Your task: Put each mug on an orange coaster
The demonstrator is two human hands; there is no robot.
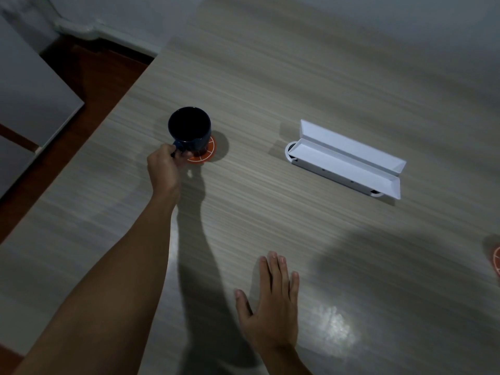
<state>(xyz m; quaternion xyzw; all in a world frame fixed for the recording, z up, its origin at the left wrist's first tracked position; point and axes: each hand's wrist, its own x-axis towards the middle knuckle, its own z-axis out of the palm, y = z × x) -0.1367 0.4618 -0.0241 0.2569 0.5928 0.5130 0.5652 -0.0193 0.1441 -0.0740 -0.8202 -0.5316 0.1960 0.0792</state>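
From the head camera we see a pale wood-grain table (297, 90) with a dark blue glazed ceramic mug (190, 129) as our landmark. The mug stands upright over a round orange coaster with white lines (207, 152), covering most of it; whether its base fully rests on the coaster we cannot tell. Its inside is too dark for us to tell whether it holds anything. Our left hand (163, 169), just in front of the mug, is closed around its handle, with the bare forearm stretching back toward us. Our right hand (270, 304), well in front and to the right of the mug, lies flat and open with fingers spread on the table, gripping nothing. To the right of the mug, well apart, sits a long white plastic case (345, 161) with its hinged lid open; its tray looks empty. Far right of the mug, at the frame edge, we see part of a second orange coaster (496, 263).
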